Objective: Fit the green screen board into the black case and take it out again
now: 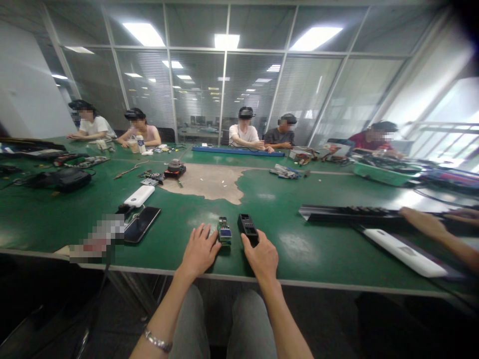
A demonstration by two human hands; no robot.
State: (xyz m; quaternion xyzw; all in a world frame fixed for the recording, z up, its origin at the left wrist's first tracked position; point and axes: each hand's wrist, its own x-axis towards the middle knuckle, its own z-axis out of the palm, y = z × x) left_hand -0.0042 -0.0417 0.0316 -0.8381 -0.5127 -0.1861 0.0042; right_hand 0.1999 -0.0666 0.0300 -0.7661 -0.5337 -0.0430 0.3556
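Note:
My left hand [199, 251] lies on the green table with its fingers spread. Its thumb and fingertips are close beside a small circuit board [225, 233] that has a blue screen; I cannot tell if they touch it. My right hand [263, 255] grips a black plastic housing [247, 225], thumb along the near left side and fingers around the right. The housing has cut-out openings on its upper face and rests on the table just right of the board.
Left of me are a black phone [142, 224] and a white power bank [139, 196]. At right, another person's hand [422, 224] hovers by a black rail [337, 214], near a white device [404, 252]. Several people sit across the table [179, 212]; a green basket [385, 174] stands far right.

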